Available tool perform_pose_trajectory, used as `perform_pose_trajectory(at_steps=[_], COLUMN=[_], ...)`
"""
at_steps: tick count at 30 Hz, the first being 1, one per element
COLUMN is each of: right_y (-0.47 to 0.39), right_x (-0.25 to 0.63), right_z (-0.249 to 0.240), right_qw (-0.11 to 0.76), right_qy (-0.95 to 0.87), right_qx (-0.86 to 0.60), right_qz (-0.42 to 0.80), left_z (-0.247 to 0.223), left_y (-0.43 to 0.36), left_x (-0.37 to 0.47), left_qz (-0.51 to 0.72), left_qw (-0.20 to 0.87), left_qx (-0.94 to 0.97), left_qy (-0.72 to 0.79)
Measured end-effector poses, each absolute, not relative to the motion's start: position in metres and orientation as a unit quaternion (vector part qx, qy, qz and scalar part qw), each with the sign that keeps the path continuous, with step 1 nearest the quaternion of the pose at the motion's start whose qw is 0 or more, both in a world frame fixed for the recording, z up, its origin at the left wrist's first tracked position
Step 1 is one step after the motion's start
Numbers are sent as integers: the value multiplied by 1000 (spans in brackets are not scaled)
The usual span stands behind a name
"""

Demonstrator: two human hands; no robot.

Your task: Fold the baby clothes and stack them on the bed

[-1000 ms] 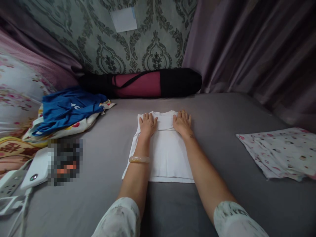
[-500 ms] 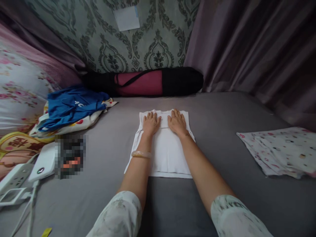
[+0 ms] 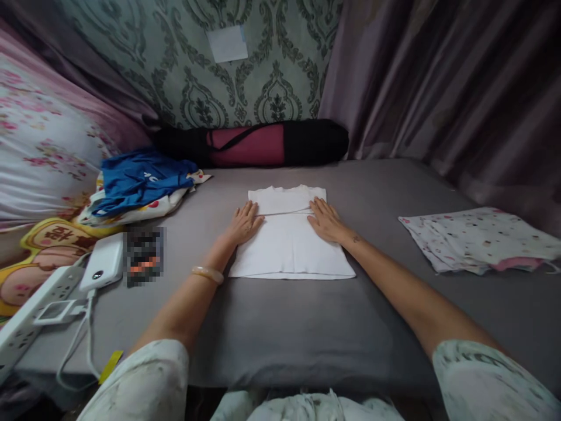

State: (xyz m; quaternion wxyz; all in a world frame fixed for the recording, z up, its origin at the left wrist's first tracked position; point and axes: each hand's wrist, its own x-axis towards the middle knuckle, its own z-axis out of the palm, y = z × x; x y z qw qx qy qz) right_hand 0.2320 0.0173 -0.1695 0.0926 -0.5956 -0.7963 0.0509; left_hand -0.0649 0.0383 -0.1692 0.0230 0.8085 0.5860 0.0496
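Note:
A white folded garment lies flat on the grey sheet in front of me, with a fold line running across its upper part. On its left edge rests my left hand, open and palm down, a pale bangle around the wrist. My right hand lies flat along the opposite edge, fingers stretched out and slightly apart. Neither hand grips the cloth.
A black and red long bag lies along the patterned wall. Blue clothing is piled at the left, above a white power bank and a power strip. Folded printed cloth lies at the right.
Both hands have slid outward from the garment's upper middle to its left and right edges, and a little nearer to me. The camera view has shifted slightly.

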Motion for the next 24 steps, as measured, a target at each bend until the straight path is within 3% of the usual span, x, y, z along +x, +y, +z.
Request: perform_pose_trajectory(at_steps=[6, 16, 24], right_y=[-29, -96, -130], right_x=[246, 227, 232], right_z=[-168, -148, -135], right_qw=[77, 76, 138], right_qy=[-850, -909, -919], right_qx=[-520, -367, -301], right_qz=[39, 182, 212], left_z=[-167, -134, -124], left_y=[7, -73, -96], left_x=[-90, -42, -53], left_qz=[65, 69, 87], left_qw=[-7, 132, 150], left_qx=[857, 946, 947], left_qy=[511, 288, 271])
